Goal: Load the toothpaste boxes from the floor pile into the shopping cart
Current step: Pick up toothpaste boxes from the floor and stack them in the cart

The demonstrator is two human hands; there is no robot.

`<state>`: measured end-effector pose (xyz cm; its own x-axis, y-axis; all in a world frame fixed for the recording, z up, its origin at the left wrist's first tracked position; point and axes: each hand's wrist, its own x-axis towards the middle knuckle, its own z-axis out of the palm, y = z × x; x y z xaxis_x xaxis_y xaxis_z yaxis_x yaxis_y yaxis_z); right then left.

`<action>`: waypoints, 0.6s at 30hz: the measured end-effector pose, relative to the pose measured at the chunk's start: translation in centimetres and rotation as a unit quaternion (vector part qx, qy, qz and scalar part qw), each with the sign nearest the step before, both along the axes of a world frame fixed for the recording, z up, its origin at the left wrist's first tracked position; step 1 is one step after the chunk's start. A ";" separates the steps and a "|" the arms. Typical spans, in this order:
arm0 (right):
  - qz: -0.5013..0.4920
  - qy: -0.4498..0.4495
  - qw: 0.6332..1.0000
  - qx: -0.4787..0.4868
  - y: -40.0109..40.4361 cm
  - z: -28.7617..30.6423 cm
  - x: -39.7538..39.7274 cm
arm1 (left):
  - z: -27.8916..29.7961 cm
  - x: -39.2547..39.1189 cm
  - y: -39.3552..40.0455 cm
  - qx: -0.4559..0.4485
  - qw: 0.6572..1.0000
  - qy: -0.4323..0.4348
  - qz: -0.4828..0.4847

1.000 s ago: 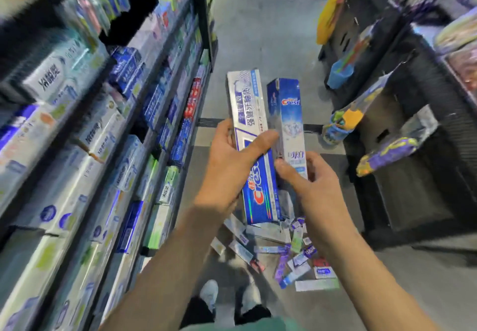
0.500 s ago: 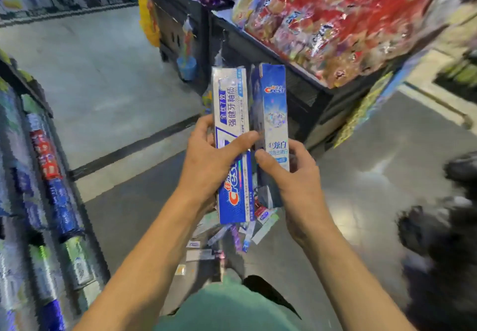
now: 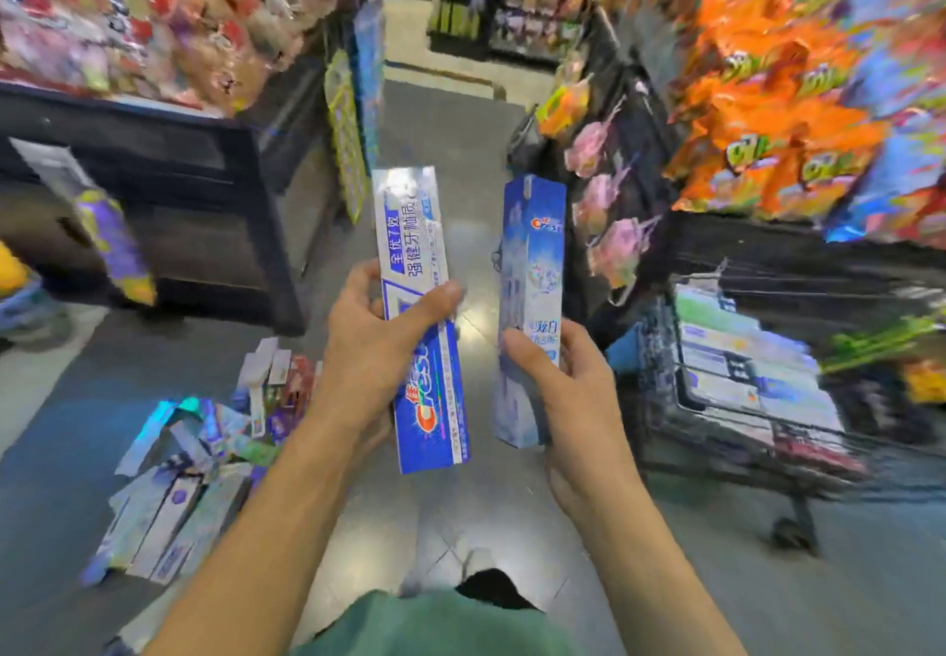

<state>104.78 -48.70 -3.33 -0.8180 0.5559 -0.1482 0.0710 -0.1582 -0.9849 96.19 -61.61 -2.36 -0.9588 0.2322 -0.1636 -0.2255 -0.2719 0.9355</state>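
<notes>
Between the snack shelves, head view: we carry two toothpaste boxes at chest height, our left hand (image 3: 366, 348) wrapped round the blue-and-white box (image 3: 422, 317) and our right hand (image 3: 563, 379) pinching the pale blue box (image 3: 532, 297) low on its length, both boxes upright with long axes pointing up and away from us, a clear gap between them. We judge this the carry step, pile (image 3: 194, 455) on the floor at lower left, shopping cart (image 3: 757, 389) at right already holding boxes; next we must swing right and lay both flat inside the basket.
</notes>
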 end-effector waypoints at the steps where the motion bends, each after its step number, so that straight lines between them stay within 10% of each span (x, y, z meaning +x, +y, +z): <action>1: -0.017 0.002 1.000 -0.008 1.6 -0.3 1.1 | -0.1 0.5 2.0 -0.006 1.000 -0.003 -0.024; 18: -0.259 -0.029 0.964 -0.046 33.3 -3.5 19.9 | -3.4 12.5 39.0 -0.128 0.948 -0.033 -0.290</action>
